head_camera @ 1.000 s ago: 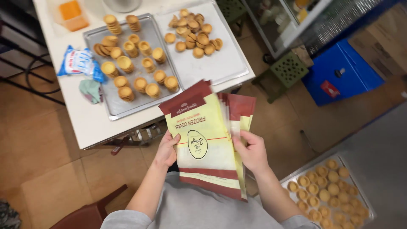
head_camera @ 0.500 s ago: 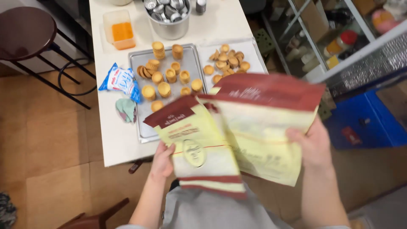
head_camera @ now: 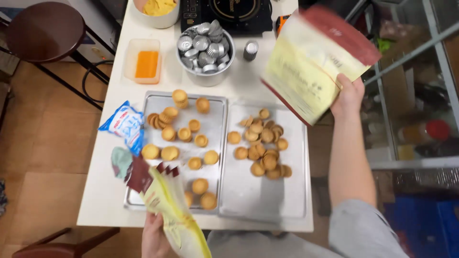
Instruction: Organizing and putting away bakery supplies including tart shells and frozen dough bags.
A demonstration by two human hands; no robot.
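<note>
Overhead, the right hand (head_camera: 348,93) was raised above the far right side of the white table (head_camera: 103,200), its fingers closed around the lower edge of a single yellow pouch (head_camera: 311,67) with a dark red top band; the pouch was tilted and blurred, well clear of the trays below. Down at the near edge of the table, the left hand (head_camera: 155,236) gripped a stack of the same yellow and dark red pouches (head_camera: 167,205), which fanned upward over the near left corner of the left tray (head_camera: 213,102). That metal tray held loosely scattered small round tart shells (head_camera: 184,134), some of them stacked near its far edge. Just beside it, touching along one long side, lay the right tray (head_camera: 296,191) with a tighter cluster of shells (head_camera: 263,143) toward its far half. Left of the trays sat a blue and white packet (head_camera: 123,125) and, just below it, a pale green crumpled thing (head_camera: 120,161) that I could not identify. Farther back stood a metal bowl (head_camera: 205,76) heaped with small foil cups, a clear box (head_camera: 142,64) with an orange block inside, a small silver-topped jar (head_camera: 250,50), and a dark cooktop (head_camera: 234,14). A round brown stool (head_camera: 43,29) stood off the table's far left corner.
</note>
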